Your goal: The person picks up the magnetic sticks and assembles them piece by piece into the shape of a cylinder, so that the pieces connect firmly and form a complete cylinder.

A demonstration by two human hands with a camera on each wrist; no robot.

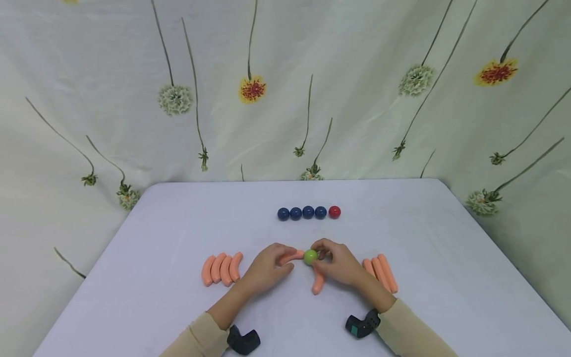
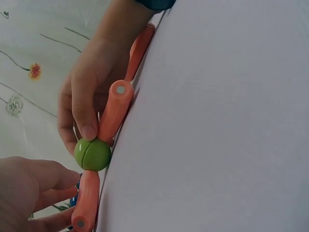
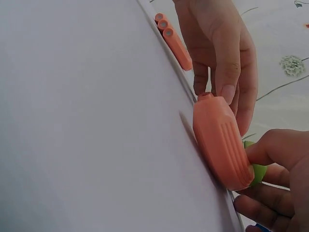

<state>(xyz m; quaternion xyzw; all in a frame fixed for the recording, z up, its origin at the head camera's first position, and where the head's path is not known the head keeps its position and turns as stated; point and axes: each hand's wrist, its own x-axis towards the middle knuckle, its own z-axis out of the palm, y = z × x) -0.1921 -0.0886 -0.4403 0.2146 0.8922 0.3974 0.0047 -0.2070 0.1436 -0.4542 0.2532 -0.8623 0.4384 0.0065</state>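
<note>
In the head view my right hand [image 1: 336, 260] pinches a green ball [image 1: 310, 257] between thumb and fingers. Two curved orange magnetic building rods meet that ball: the left rod [image 1: 292, 256] points toward my left hand [image 1: 269, 267], and the lower rod [image 1: 318, 282] points toward me. My left thumb and fingers flank the left rod and hold its outer end. From the left wrist, a pale metal disc shows in the end of the lower rod [image 2: 116, 108], and a seam runs round the green ball [image 2: 94, 154].
Several curved orange rods [image 1: 222, 269] lie side by side on the left. Right of my right hand lie three straight orange rods [image 1: 387, 272], partly behind my forearm. Farther back, several blue balls [image 1: 308, 212] and one red ball [image 1: 334, 212] form a row on the white table [image 1: 200, 213].
</note>
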